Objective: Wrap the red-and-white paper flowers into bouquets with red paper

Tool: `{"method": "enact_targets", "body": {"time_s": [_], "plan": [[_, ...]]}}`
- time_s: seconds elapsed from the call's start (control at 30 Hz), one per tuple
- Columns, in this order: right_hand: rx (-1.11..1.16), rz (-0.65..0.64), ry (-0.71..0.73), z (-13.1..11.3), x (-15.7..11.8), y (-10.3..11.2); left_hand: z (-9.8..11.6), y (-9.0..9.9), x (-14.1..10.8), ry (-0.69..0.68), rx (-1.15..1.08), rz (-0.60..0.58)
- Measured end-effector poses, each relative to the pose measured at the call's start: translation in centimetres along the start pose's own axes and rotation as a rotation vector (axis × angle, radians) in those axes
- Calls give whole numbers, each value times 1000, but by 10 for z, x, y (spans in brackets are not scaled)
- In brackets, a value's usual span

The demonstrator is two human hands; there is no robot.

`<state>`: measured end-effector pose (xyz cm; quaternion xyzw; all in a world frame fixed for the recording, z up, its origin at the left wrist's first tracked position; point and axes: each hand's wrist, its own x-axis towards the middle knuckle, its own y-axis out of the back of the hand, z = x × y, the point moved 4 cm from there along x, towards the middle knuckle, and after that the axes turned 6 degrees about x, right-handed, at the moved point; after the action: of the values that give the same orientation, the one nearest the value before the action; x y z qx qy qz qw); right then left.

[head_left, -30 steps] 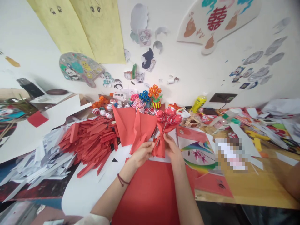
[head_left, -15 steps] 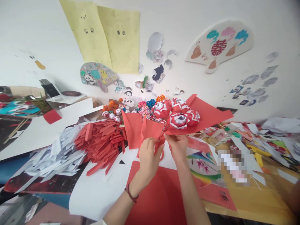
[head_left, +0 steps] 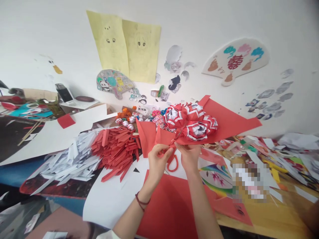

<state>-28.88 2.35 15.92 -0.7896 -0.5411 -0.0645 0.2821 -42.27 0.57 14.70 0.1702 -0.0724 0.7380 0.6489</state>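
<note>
A bouquet of red and white folded paper flowers (head_left: 196, 124) lies against a red paper wrapper (head_left: 229, 121), tilted up to the right. At its narrow lower end, my left hand (head_left: 158, 162) pinches the red paper with thumb and finger. Close beside it, my right hand (head_left: 189, 157) is closed on the wrapper's lower edge. Folded red paper (head_left: 147, 132) spreads left of the flowers. Below the hands are red-handled scissors (head_left: 172, 164), partly hidden, and a large red sheet (head_left: 166, 205).
Piles of red strips (head_left: 116, 152) and white strips (head_left: 72, 159) lie to the left. A white sheet (head_left: 104, 199) is under them. Small paper flowers (head_left: 126, 114) stand behind. Paper scraps (head_left: 294, 159) and a patterned red bag (head_left: 216, 176) cover the right side.
The view has shifted, so the table things appear further right. The flowers have turned slightly, and more of the scissors' red handle shows below my hands, which keep hold of the paper.
</note>
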Motion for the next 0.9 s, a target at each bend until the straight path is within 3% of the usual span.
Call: {"method": "enact_targets", "body": {"time_s": [0.27, 0.37, 0.5, 0.63, 0.77, 0.9], "plan": [[49, -43, -33, -5, 8, -17, -6, 8, 15, 147, -175, -46], [-2, -40, 27, -15, 15, -25, -2, 9, 24, 113, -188, -93], [-140, -4, 124, -29, 22, -36, 13, 14, 28, -191, 231, 67], [-294, 55, 199, -38, 21, -46, 20, 7, 26, -436, 640, 199], [-387, 62, 238, -39, 21, -53, 21, 1, 32, -559, 867, 199], [-415, 68, 236, -36, 25, -54, 25, 0, 42, -585, 998, 171]]}}
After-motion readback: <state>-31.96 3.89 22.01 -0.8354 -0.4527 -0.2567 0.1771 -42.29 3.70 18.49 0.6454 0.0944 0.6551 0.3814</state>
